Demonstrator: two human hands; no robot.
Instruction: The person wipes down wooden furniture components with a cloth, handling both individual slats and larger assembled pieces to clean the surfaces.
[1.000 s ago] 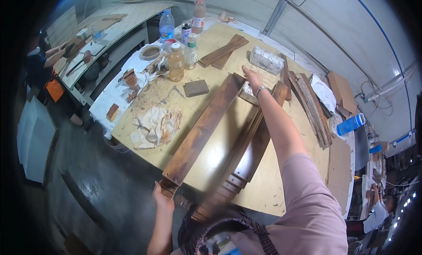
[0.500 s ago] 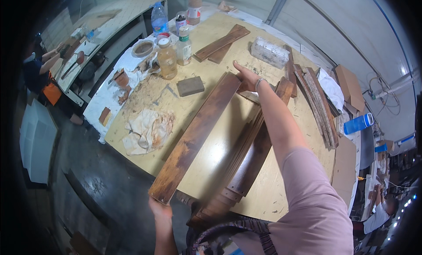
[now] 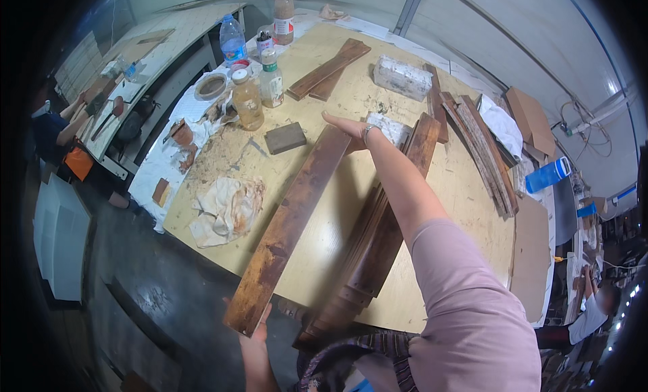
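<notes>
A long brown-stained wooden board is held between my two hands, slanting over the table's near left edge. My left hand grips its near end from beneath, with fingers partly hidden behind the wood. At the far end, my right hand is closed on the board, its thumb lying along the end. To the right of the board lies a stack of stained wooden boards, partly under my right forearm. A grey-brown sanding block and a stained crumpled cloth rest to the left.
Bottles and jars, among them an amber jar, stand at the table's far left. Two crossed boards, a whitish wrapped block and curved wood strips lie farther back. A blue bottle is at right; a co-worker is far left.
The held board has shifted slightly left and its near end has come lower, both hands moving with it. My view has turned a little.
</notes>
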